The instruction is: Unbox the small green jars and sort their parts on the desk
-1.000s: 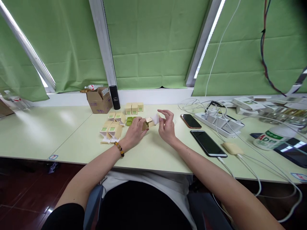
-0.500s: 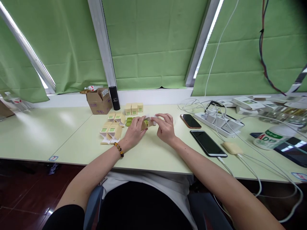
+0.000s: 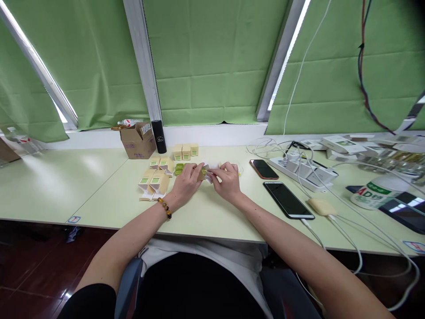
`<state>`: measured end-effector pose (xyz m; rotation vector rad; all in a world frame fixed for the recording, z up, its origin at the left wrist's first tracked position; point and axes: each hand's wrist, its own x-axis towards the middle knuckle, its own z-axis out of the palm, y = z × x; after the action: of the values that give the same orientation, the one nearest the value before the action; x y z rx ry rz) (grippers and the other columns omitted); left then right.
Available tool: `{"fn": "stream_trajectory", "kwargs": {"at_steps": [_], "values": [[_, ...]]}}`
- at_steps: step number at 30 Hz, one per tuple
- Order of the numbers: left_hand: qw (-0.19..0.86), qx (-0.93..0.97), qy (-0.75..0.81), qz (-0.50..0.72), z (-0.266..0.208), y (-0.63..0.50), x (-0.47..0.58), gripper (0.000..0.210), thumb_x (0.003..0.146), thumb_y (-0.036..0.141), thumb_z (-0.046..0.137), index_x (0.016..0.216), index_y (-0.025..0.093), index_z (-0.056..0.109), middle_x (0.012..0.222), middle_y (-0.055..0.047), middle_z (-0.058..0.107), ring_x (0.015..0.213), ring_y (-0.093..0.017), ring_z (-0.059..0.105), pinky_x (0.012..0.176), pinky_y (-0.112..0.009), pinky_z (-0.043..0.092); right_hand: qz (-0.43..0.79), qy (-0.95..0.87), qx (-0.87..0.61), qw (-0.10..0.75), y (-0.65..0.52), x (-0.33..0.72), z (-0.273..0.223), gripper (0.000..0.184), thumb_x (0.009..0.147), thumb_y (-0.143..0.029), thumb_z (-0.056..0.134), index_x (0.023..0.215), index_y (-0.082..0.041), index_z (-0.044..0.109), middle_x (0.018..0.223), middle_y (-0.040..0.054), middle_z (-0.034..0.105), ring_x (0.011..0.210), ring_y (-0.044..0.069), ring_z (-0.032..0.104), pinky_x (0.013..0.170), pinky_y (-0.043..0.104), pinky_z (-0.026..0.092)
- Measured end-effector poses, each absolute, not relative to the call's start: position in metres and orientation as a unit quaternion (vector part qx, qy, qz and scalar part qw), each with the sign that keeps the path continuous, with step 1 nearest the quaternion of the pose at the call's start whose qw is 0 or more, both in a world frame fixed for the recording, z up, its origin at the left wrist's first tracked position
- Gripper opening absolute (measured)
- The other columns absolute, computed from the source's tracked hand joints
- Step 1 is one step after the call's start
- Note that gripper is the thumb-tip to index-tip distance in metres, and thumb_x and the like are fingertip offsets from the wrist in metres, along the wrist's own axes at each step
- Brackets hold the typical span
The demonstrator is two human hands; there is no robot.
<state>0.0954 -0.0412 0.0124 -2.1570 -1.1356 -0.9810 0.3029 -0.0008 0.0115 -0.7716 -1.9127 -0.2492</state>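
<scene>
My left hand (image 3: 186, 180) is closed around a small cream paper box (image 3: 202, 173), whose near end stands open toward the right. My right hand (image 3: 226, 179) pinches a white flap at that open end between thumb and fingers. Just left of the box, partly behind my left hand, lie small green pieces (image 3: 179, 168). Open paper boxes (image 3: 158, 180) with green windows stand in rows left of my left hand. Farther back are closed boxes (image 3: 186, 151) of the same kind. Behind my right hand, a clear round item (image 3: 241, 169) is mostly hidden.
A cardboard box (image 3: 138, 144) and a black cylinder (image 3: 158, 136) stand at the back left. To the right lie two phones (image 3: 288, 199), a white power strip (image 3: 300, 173) with tangled cables, a cream charging case (image 3: 322, 205) and a white bottle (image 3: 375, 191).
My right hand has moved slightly left and closed its fingers onto the box's flap. My left hand keeps hold of the box, its fingers shifted a little to the right.
</scene>
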Motion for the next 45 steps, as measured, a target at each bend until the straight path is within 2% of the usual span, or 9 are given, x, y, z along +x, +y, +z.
{"fn": "stream_trajectory", "kwargs": {"at_steps": [4,8,16,24,29,34,38,42,45], "values": [[0.303,-0.802,-0.401,-0.323,0.012,-0.044,0.098,0.059,0.101,0.017,0.056,0.158,0.017,0.038,0.125,-0.018,0.062,0.121,-0.03,0.063,0.086,-0.037,0.062,-0.047,-0.78,-0.368,0.503,-0.007,0.296,0.011,0.014,0.098,-0.034,0.068,0.1,-0.025,0.079,0.079,0.0054,0.077,0.086,0.026,0.051,0.082,0.043,0.032],[0.305,-0.809,-0.393,-0.314,0.013,-0.045,0.101,0.056,0.103,0.016,0.052,0.158,0.018,0.039,0.122,-0.018,0.063,0.119,-0.029,0.065,0.081,-0.035,0.062,-0.005,-0.764,-0.39,0.514,-0.008,0.291,0.009,0.014,0.096,-0.031,0.067,0.086,-0.025,0.074,0.087,0.0062,0.075,0.091,0.027,0.052,0.083,0.043,0.036],[0.274,-0.797,-0.419,-0.337,0.017,-0.042,0.095,0.054,0.104,0.016,0.047,0.158,0.022,0.043,0.125,-0.018,0.061,0.122,-0.03,0.062,0.09,-0.041,0.061,0.135,-0.712,-0.337,0.601,-0.01,0.293,0.012,0.018,0.1,-0.04,0.059,0.091,-0.025,0.058,0.111,0.0099,0.075,0.105,0.027,0.067,0.088,0.044,0.053],[0.256,-0.785,-0.447,-0.344,0.02,-0.043,0.091,0.057,0.101,0.015,0.052,0.157,0.024,0.044,0.129,-0.018,0.06,0.126,-0.031,0.06,0.09,-0.04,0.061,0.312,-0.625,-0.325,0.637,-0.003,0.292,0.009,0.042,0.093,-0.068,0.065,0.095,-0.027,0.054,0.106,0.01,0.075,0.096,0.025,0.071,0.087,0.043,0.06],[0.237,-0.742,-0.485,-0.398,0.022,-0.036,0.081,0.065,0.096,0.015,0.061,0.158,0.022,0.042,0.133,-0.019,0.057,0.129,-0.033,0.056,0.096,-0.045,0.059,0.344,-0.593,-0.292,0.667,0.002,0.298,0.015,0.047,0.09,-0.071,0.067,0.097,-0.027,0.052,0.101,0.0095,0.073,0.09,0.026,0.07,0.084,0.044,0.06],[0.156,-0.707,-0.476,-0.5,0.028,-0.031,0.071,0.063,0.101,0.021,0.058,0.16,0.024,0.037,0.143,-0.017,0.055,0.136,-0.03,0.052,0.113,-0.052,0.051,0.328,-0.655,-0.295,0.614,0.003,0.302,0.013,0.037,0.093,-0.062,0.066,0.093,-0.027,0.055,0.095,0.0072,0.073,0.09,0.024,0.07,0.085,0.042,0.059],[0.029,-0.687,-0.441,-0.577,0.028,-0.029,0.073,0.06,0.104,0.031,0.056,0.16,0.026,0.035,0.153,-0.017,0.052,0.139,-0.027,0.052,0.107,-0.044,0.057,0.287,-0.745,-0.316,0.512,0.001,0.3,0.005,0.019,0.095,-0.044,0.063,0.09,-0.026,0.058,0.087,0.0033,0.071,0.078,0.021,0.068,0.076,0.038,0.055],[-0.147,-0.661,-0.389,-0.625,0.024,-0.024,0.077,0.061,0.106,0.047,0.056,0.158,0.027,0.031,0.144,-0.017,0.06,0.13,-0.024,0.064,0.103,-0.041,0.06,0.222,-0.82,-0.325,0.415,-0.002,0.297,0.0,0.009,0.095,-0.032,0.057,0.089,-0.026,0.057,0.079,0.0003,0.069,0.067,0.019,0.062,0.068,0.035,0.048],[-0.282,-0.621,-0.345,-0.645,0.022,-0.019,0.078,0.067,0.103,0.057,0.059,0.156,0.025,0.034,0.129,-0.015,0.071,0.114,-0.025,0.073,0.099,-0.044,0.062,0.188,-0.842,-0.327,0.386,-0.003,0.297,-0.002,0.009,0.097,-0.031,0.055,0.091,-0.025,0.058,0.08,0.0008,0.071,0.065,0.019,0.06,0.067,0.034,0.046]]}}
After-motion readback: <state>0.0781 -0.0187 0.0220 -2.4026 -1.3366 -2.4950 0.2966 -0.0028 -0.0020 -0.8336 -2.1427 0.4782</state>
